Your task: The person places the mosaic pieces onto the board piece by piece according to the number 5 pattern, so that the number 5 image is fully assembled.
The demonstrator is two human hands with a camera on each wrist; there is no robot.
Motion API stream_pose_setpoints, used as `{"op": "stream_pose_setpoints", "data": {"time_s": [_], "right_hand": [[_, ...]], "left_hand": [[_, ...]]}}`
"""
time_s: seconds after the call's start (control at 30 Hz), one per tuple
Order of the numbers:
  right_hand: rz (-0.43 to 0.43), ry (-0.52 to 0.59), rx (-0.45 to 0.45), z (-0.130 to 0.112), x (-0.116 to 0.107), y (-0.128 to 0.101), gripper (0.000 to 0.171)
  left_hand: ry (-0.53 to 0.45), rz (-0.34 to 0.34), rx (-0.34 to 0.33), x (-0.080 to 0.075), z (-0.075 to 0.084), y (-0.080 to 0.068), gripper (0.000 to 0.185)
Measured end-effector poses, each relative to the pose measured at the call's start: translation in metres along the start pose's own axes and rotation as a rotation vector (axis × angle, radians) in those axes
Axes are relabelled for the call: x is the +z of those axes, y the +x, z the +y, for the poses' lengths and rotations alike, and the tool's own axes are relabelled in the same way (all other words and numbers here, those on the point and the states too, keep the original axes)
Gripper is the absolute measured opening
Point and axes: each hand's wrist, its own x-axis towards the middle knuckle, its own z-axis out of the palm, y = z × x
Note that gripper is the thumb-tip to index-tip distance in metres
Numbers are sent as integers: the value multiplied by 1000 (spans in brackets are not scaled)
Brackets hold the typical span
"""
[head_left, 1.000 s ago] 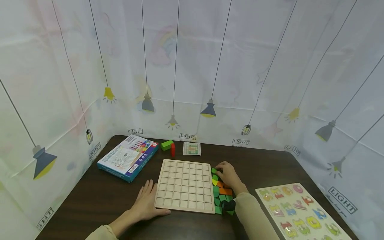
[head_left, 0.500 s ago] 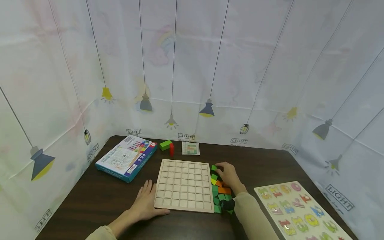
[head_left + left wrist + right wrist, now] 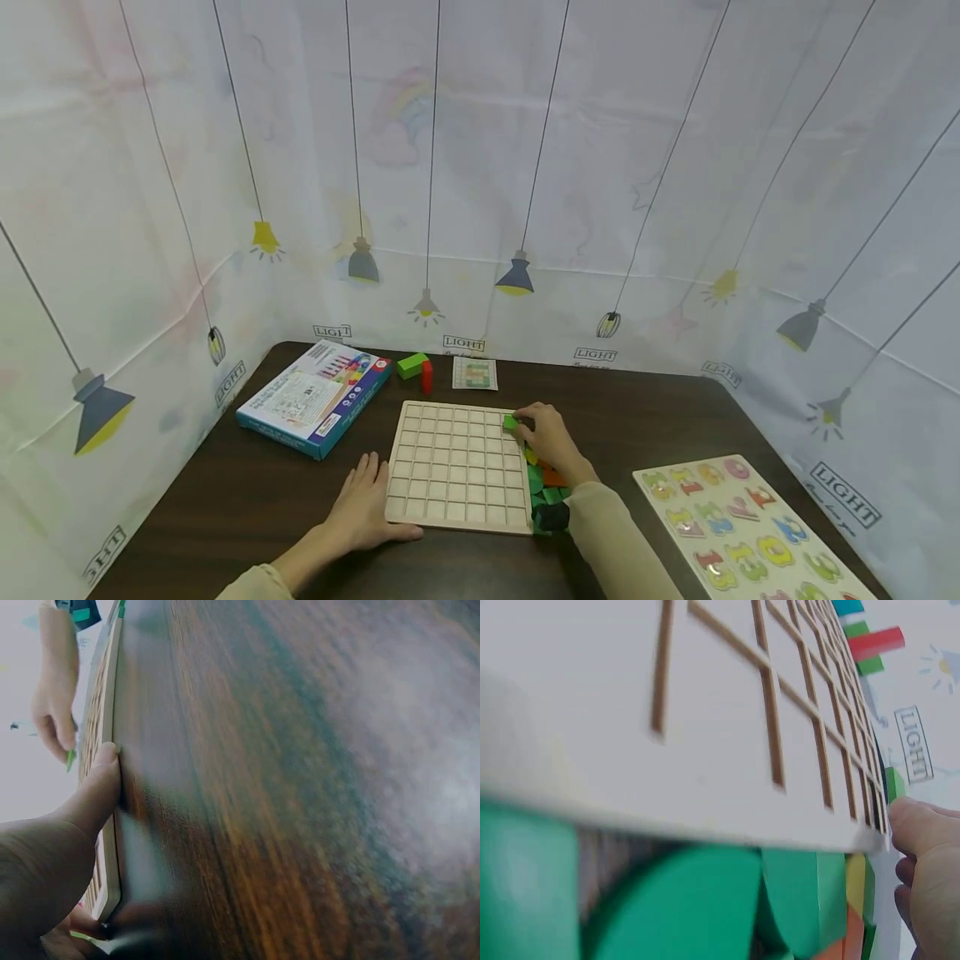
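Observation:
A pale wooden grid board (image 3: pixel 457 467) lies on the dark table (image 3: pixel 225 500). My right hand (image 3: pixel 542 433) pinches a small green block (image 3: pixel 510 422) over the board's far right corner; the same green block (image 3: pixel 895 782) shows at my fingertips in the right wrist view. My left hand (image 3: pixel 362 510) lies flat on the table, its thumb (image 3: pixel 96 787) pressed against the board's near left edge (image 3: pixel 112 825). A heap of green, yellow and orange blocks (image 3: pixel 546 483) sits along the board's right side, partly hidden by my right wrist.
A blue game box (image 3: pixel 315 397) lies at the far left. A green block (image 3: pixel 412 365), a red block (image 3: pixel 427 377) and a pattern card (image 3: pixel 475 372) sit behind the board. A number puzzle tray (image 3: pixel 738 525) lies at the right. Printed curtains enclose the table.
My right hand has lifted a green block from the heap and moved left over the board's far right corner. The left hand has stayed put.

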Motion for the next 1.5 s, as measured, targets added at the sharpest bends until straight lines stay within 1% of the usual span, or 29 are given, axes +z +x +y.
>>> {"op": "stream_pose_setpoints", "data": {"time_s": [0.07,0.2,0.4,0.57,0.87,1.03,1.23,1.5], "right_hand": [[-31,1,-12,-5,2,1,24],[-51,7,-38,-11,7,3,23],[-41,25,-54,-16,14,6,21],[-26,5,-71,-17,17,7,19],[-65,-7,-70,-19,15,9,18],[-69,-19,-83,-20,14,8,17],[-84,1,-75,-18,13,8,18],[-73,1,-87,-17,14,9,18]], "left_hand": [[-2,-7,-6,0,0,0,123],[-6,-13,-13,1,0,0,123],[1,-17,-15,-1,2,1,124],[10,-15,-14,-3,3,0,123],[14,-7,-11,-5,3,-1,120],[22,-5,-13,-4,4,-1,121],[33,-3,-16,-2,4,-1,122],[35,-1,-14,-2,4,-1,122]]}}
